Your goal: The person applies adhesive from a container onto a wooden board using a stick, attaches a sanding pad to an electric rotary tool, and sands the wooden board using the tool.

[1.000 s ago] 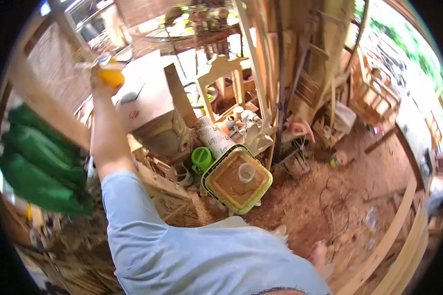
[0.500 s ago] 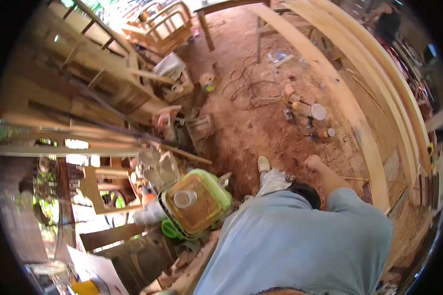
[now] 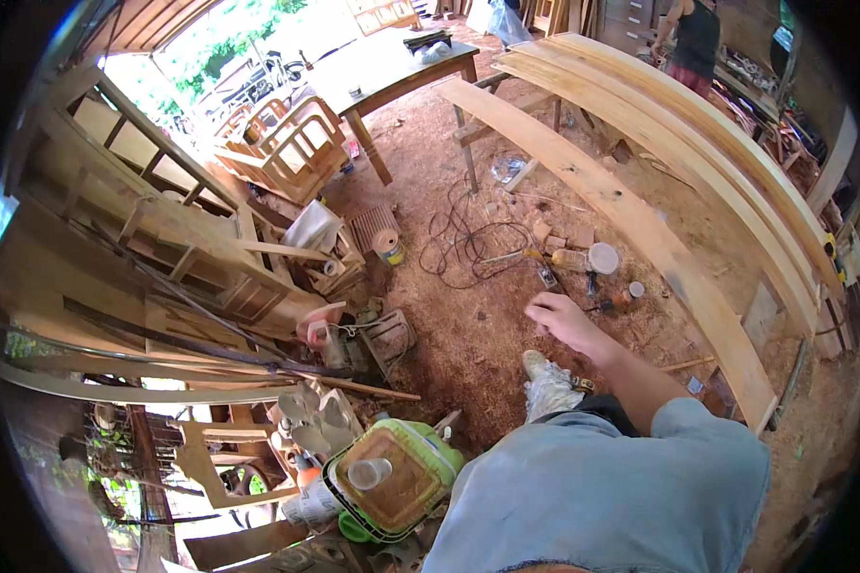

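My right hand (image 3: 566, 322) reaches forward over the dirt floor, its fingers loosely bent and a little apart, with nothing seen in them. Nearest to it on the floor lie a small dark tool (image 3: 548, 277), an orange bottle with a white lid (image 3: 626, 297) and a tan container with a round white lid (image 3: 603, 258); the hand touches none of them. My left hand is out of view. A small yellow-and-black object (image 3: 583, 384) shows beside my shoe (image 3: 535, 363), too small to name.
Long planks (image 3: 631, 196) rest on supports at the right. A cable (image 3: 473, 258) lies coiled on the floor. At the left stand a wooden frame (image 3: 153, 258) and a green-rimmed container (image 3: 392, 468) with a clear cup (image 3: 369, 473) on top. Another person (image 3: 695, 43) stands behind the planks.
The view has tilted up, bringing the table and the person at the back into sight. My right hand has moved left and its fingers have loosened from a fist.
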`<state>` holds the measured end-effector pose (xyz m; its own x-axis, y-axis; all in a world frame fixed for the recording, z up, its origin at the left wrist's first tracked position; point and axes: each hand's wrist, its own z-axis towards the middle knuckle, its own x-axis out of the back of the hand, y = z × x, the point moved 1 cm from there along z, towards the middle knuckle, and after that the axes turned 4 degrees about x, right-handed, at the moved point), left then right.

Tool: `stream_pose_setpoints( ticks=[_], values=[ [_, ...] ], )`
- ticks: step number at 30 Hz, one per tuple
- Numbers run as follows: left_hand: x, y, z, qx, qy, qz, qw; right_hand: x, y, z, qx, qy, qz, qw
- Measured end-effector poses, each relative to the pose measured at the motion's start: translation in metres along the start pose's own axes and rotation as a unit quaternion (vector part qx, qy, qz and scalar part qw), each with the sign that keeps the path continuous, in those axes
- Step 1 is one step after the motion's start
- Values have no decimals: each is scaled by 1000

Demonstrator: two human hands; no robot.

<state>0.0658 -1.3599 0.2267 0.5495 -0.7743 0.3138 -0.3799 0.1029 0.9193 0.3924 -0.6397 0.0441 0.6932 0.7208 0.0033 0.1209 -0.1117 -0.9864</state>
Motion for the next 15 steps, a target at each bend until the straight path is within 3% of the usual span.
stream_pose_setpoints(
  ticks=[3,5,9,11,13,14,15],
  values=[
    [-15,2,-23,-13,6,28,1000,-3,-32,36,91,-67,-39,993],
    [-30,5,-43,-19,12,47,999,11,-43,65,140,-104,26,984],
    [-72,13,-91,-35,20,90,995,81,-58,112,107,-15,-127,986],
    [-100,20,-118,-43,23,115,992,124,-51,136,104,10,-96,990],
    [-123,26,-146,-61,22,146,987,171,-45,156,90,108,-211,967],
    [-135,30,-161,-72,19,163,984,195,-40,164,85,104,-213,968],
    [-147,34,-173,-83,14,179,980,219,-37,171,119,162,-277,940]
  ],
)
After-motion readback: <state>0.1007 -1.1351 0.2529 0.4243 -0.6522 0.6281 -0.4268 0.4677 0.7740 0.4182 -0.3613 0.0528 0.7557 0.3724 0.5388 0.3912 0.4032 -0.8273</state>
